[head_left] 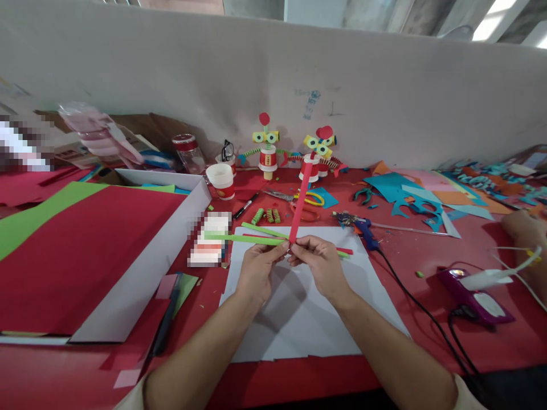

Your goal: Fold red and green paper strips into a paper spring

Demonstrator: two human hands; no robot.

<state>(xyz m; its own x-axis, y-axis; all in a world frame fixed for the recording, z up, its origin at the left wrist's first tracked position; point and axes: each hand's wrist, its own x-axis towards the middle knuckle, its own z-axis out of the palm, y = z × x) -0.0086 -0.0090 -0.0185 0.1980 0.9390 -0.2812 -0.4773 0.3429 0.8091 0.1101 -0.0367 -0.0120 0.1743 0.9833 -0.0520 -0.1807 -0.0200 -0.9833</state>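
Over the white paper sheet (294, 324), both of my hands pinch the place where two paper strips meet. The red paper strip (300, 206) points up and away from my fingers, and the green paper strip (252, 239) runs out to the left. My left hand (256, 273) is closed at the green strip's end. Beside it, my right hand (322, 265) is closed at the foot of the red strip. Fingertips hide how the ends join. Another green strip (262, 229) and a red strip (345, 250) lie on the sheet behind my hands.
Folded paper springs (270, 216), scissors (294, 197) and a black marker (245, 206) lie beyond the sheet. Paper-cup figures (268, 156) stand by the wall. A glue gun (365, 232) with its cord, a purple power strip (476, 299) and another person's arm (527, 233) are right; a box (179, 219) is left.
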